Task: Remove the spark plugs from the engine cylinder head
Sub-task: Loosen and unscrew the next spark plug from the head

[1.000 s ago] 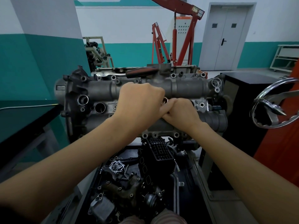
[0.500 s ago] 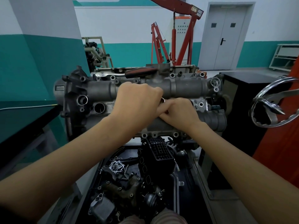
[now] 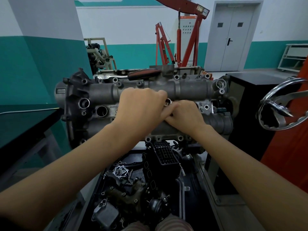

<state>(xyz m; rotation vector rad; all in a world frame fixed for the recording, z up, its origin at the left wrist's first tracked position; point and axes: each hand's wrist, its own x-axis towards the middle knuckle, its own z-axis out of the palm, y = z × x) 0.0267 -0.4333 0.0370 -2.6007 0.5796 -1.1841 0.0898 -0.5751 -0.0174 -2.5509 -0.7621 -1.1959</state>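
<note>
Here your left hand [image 3: 141,107] curls around a short chrome socket [image 3: 168,102], presumably to steady it in a plug well, while your right hand [image 3: 183,115] pinches beside it; the spark plugs themselves are hidden. Both work mid-face of the grey cast-aluminium cylinder head [image 3: 103,95]. The chrome ratchet with red-black handle [image 3: 131,75] lies on top, within reach.

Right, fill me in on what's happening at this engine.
A person is working on the cylinder head mounted in front of them. Both hands meet at its middle: the left hand and the right hand are curled around a small shiny metal socket at a plug well. No spark plug is visible. A ratchet with a red-and-black handle lies unused on top of the head.
</note>
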